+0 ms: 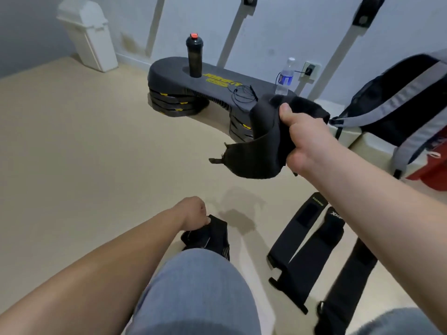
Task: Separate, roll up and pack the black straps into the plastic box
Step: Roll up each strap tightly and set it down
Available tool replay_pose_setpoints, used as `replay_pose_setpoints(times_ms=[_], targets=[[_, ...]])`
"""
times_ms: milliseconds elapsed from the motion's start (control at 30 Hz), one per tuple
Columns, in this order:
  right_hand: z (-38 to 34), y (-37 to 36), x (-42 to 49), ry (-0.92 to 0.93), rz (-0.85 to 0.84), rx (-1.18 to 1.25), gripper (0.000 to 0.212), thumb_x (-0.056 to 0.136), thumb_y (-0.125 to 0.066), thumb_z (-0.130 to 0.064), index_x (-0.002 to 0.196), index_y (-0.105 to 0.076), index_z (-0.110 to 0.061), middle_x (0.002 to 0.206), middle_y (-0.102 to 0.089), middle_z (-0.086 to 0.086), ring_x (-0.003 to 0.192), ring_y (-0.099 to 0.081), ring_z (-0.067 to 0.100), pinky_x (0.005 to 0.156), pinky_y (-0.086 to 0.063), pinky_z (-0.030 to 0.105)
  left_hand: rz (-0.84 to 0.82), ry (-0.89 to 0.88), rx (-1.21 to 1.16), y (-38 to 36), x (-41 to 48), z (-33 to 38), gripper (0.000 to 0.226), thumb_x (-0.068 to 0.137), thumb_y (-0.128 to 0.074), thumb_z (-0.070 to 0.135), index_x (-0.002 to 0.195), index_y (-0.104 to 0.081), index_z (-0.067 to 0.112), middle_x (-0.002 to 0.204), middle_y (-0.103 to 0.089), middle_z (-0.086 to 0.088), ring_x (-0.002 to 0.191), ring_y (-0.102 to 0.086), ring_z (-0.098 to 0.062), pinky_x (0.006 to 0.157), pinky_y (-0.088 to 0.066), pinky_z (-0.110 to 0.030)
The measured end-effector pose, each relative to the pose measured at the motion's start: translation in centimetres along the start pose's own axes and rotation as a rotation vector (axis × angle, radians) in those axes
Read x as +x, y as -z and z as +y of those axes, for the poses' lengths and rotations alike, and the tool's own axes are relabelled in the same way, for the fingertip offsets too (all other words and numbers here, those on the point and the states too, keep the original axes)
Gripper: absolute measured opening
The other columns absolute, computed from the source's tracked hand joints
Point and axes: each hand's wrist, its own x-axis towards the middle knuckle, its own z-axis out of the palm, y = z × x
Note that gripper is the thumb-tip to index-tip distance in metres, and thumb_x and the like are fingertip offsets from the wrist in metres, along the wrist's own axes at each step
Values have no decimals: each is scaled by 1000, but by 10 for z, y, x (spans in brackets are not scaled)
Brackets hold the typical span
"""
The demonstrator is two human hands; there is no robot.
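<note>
1. The left hand [194, 210] grips a crumpled black fabric strap bundle [215, 234] on the floor, just beside the knee.
2. Flat black straps [302, 250] lie to the right (side by side).
3. The right hand [304, 141] clutches a wide, curved black strap [261, 143] aloft.

The right grip [307, 141] shows only its thumb; its fingers are hidden behind the raised strap [261, 146], which also covers the end of the step platform [217, 85] just beyond that grip. Of the left grip [193, 211] the fingers are out of sight under its knuckles, sunk in the strap bundle [212, 235], whose near part the knee [193, 286] hides. Below the right grip the forearm crosses a floor strap [358, 269], blurred toward the bottom edge. Right of that grip, the backpack [399, 105] and a red thing [430, 175] are cut off by the edge. The strap lettering is too small to read.
</note>
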Motion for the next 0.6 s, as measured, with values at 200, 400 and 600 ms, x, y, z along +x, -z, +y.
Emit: replay_pose_setpoints(times_ms=[200,400,600], targets=[[-10,16,-35,16,-30,-34,40,95,-79,-21,132,-64,-18,112,-80,7,94,-80,30,77,-65,47,208,-210,-332,64,-34,72,25,99,-72,32,91,-70,8,98,-72,-7,86,-62,-19,77,-51,-32],[-34,50,-69,-13,-228,-151,40,95,-77,-33,129,-73,-13,117,-80,10,111,-77,34,94,-60,46,337,-320,-426,121,-88,144,15,102,-60,16,99,-74,11,101,-75,-10,86,-64,-19,82,-58,-34],[-37,92,-99,36,-310,-210,52,101,-59,-56,132,-73,-17,125,-78,6,118,-74,26,111,-51,47,-157,-202,-959,88,-121,196,92,102,-20,77,114,-79,7,114,-79,-15,117,-71,-37,111,-50,-52]])
